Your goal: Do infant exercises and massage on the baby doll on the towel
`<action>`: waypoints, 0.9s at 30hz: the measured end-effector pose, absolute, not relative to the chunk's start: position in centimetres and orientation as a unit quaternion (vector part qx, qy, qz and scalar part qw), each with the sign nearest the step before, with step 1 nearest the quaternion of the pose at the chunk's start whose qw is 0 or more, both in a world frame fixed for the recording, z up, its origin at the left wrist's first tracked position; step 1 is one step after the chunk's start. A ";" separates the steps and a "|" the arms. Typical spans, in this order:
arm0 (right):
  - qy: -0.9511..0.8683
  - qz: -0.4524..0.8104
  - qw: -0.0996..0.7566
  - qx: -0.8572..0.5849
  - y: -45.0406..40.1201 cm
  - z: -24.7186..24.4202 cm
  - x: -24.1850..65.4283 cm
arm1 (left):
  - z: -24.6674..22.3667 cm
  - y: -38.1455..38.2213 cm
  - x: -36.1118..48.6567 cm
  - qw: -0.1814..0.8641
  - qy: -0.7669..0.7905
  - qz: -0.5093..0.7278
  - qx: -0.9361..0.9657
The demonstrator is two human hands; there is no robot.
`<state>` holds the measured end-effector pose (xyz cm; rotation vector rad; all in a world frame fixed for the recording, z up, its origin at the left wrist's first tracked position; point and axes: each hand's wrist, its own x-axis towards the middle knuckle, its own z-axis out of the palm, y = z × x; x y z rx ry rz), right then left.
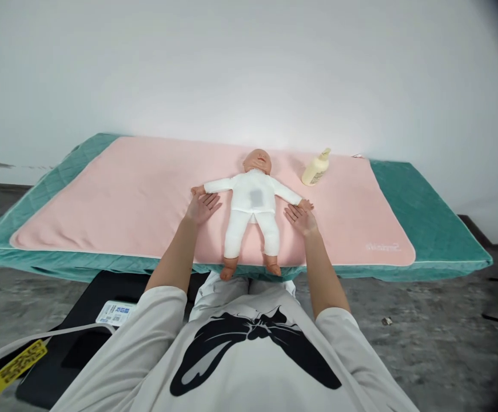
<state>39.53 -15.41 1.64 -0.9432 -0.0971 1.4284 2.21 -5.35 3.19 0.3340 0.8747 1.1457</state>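
Baby doll face-up, frame centre, on pink mat. Left hand, right hand palm-up at its hands, fingers extended, gripping nothing. Handling seems barely begun; pump bottle, upper right, untouched.

On the mat over the surface I've got the doll lying between my two hands, head toward the wall, bottle just right of it.
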 end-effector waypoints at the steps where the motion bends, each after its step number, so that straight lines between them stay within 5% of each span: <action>1: -0.052 0.636 0.651 -0.411 -15.7 1.5 39.9 | 2.8 -5.5 2.1 0.741 0.388 0.523 0.164; 19: -0.140 0.635 0.676 -0.347 -18.8 0.1 39.8 | 2.2 -9.3 1.9 0.708 0.395 0.548 0.207; 27: -0.202 0.608 0.655 -0.401 -15.5 3.6 38.2 | 6.5 -8.0 3.4 0.587 0.498 0.560 0.307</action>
